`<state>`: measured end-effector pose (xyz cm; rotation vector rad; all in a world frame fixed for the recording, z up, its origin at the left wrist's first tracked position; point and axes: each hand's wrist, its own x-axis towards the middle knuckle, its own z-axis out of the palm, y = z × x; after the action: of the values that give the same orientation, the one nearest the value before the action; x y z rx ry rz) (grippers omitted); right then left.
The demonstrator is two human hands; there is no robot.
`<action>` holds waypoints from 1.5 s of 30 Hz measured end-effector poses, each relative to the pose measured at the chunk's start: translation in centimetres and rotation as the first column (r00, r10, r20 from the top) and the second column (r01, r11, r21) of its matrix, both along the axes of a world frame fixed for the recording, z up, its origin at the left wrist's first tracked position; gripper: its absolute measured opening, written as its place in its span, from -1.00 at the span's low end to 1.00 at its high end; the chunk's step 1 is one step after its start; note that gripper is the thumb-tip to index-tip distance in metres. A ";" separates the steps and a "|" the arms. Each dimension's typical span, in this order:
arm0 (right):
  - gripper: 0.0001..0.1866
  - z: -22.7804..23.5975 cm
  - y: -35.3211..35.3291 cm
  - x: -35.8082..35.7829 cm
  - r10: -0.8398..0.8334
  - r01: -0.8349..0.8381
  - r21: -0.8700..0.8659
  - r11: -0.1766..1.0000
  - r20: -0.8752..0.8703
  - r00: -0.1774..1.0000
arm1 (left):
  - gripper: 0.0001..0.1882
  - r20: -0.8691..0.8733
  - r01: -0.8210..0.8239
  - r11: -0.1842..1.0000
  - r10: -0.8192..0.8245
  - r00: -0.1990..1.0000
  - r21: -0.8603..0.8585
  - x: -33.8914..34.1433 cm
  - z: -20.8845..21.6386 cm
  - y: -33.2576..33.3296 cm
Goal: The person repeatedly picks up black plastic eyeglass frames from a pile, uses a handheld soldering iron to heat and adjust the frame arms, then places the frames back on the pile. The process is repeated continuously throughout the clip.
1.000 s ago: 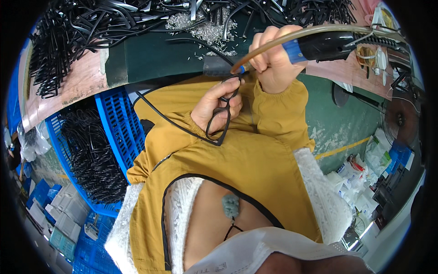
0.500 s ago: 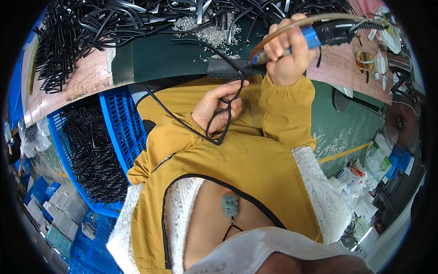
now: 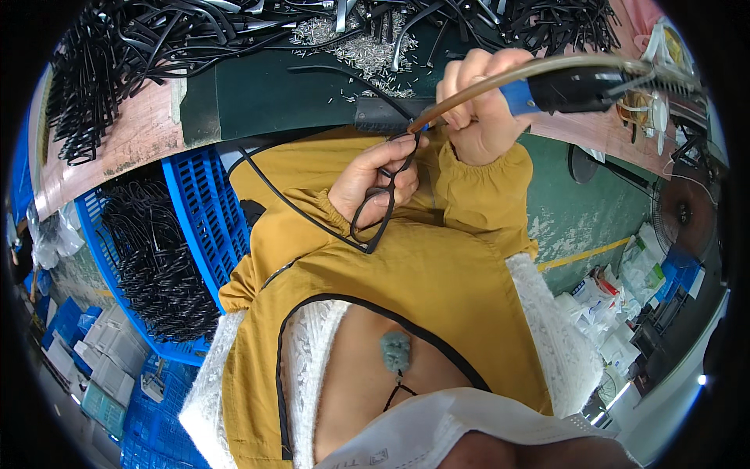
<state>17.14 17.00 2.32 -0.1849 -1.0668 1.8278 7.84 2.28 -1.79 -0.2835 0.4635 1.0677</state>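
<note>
Pinched in my left hand is a black eyeglass frame, its temples spread apart, one reaching up over the table edge and the other toward the left. My right hand is wrapped round a blue-and-black powered screwdriver, with a curved brown tube running along it. The driver's tip meets the frame at its upper hinge, just above my left fingertips; the exact contact is too small to make out. Beside that hinge, a black block sits at the table's front edge.
Small silvery screws or pins lie heaped on the dark green table mat. Black temples are piled behind and at the left. A blue basket full of black frames stands left of my lap. A fan is at right.
The screwdriver has come down and left, its tip moving from beside the frame onto the hinge. My left hand and the frame have stayed nearly in place.
</note>
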 end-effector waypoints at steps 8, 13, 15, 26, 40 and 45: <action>-0.76 0.2 1.3 0.2 0.009 -0.008 -0.045 0.999 0.014 1.000 | -0.72 -0.014 -0.029 0.993 0.028 1.000 -0.113 0.4 0.4 0.1; -0.77 0.0 0.6 0.5 -0.017 0.017 -0.038 0.999 -0.016 1.000 | -0.74 0.074 -0.071 0.997 0.072 0.995 -0.011 0.4 -0.4 -0.3; -0.76 -0.2 0.4 0.2 -0.008 0.006 -0.064 0.998 -0.026 1.000 | -0.75 0.046 -0.077 0.997 0.077 0.996 0.000 0.5 -0.4 -0.2; -0.87 0.3 4.8 -0.5 -0.072 0.072 -0.060 0.996 -0.009 0.997 | -0.66 -0.349 0.012 0.999 -0.022 0.937 -0.032 -1.9 3.2 -0.4; -0.68 0.3 5.7 -1.2 0.106 -0.106 -0.082 0.991 -0.006 0.994 | -0.85 -0.786 0.194 0.780 0.615 -0.059 0.595 0.3 1.7 -1.1; -0.71 0.8 4.8 -1.9 0.067 -0.067 -0.033 0.997 -0.025 0.997 | -0.72 -0.829 0.188 0.820 0.558 -0.051 0.540 0.3 1.2 -2.0</action>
<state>15.20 21.76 3.10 -0.1490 -1.0370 1.9047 8.15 0.28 -0.61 1.1931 1.4993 1.5457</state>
